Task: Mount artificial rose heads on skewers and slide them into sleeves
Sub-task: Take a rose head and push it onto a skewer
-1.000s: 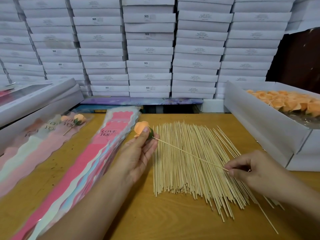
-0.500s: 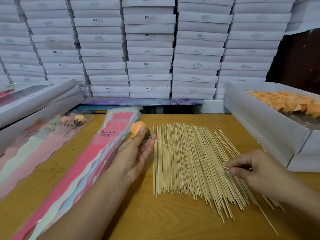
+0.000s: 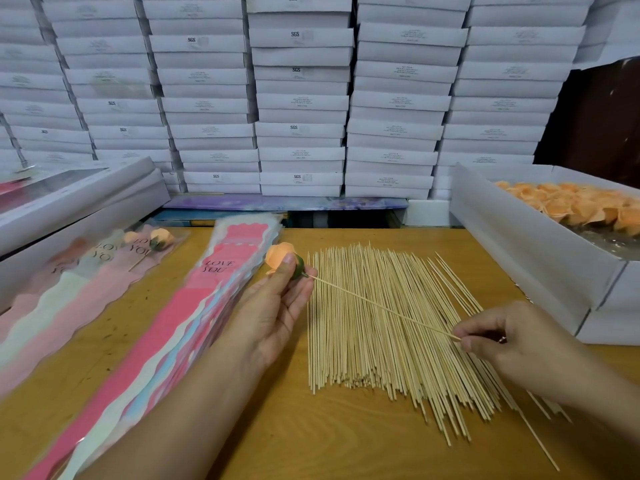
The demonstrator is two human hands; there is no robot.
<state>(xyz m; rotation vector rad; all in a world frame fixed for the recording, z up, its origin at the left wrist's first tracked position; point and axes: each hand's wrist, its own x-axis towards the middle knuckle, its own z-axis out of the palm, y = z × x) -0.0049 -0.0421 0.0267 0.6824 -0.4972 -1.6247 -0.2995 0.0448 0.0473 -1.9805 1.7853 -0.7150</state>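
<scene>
The left hand (image 3: 277, 306) holds an orange rose head (image 3: 278, 256) between thumb and fingers, the thumb lying across the petals and the green base turned to the right. A single skewer (image 3: 381, 306) runs from that green base down and to the right, above the loose spread of skewers (image 3: 391, 327), to the right hand (image 3: 512, 344), whose thumb and forefinger pinch its far end. The two hands are well apart, joined only by this one stick.

The spread of skewers lies on the wooden table (image 3: 277, 438), fanned out toward the near right, with a few strays reaching out past the main edge of the pile. Bare table shows in front of the pile down to the near edge of the view, and a narrow strip of it shows between the pile and the stack of pink sleeves (image 3: 166, 327) printed LOVE YOU, which runs diagonally under the left forearm. The rose head hangs just over the right edge of that stack.

Further left, a second layer of sleeves (image 3: 69, 289) lies flat, and one of them holds a finished rose (image 3: 161, 237) on its stick. A long white box (image 3: 79, 202) borders it on the far left.

To the right, an open white box (image 3: 512, 237) stands close to the skewer pile, its near wall leaving only a thin wedge of table; orange rose heads (image 3: 575, 206) fill its far end. A wall of stacked white boxes (image 3: 301, 98) closes off the back of the table
</scene>
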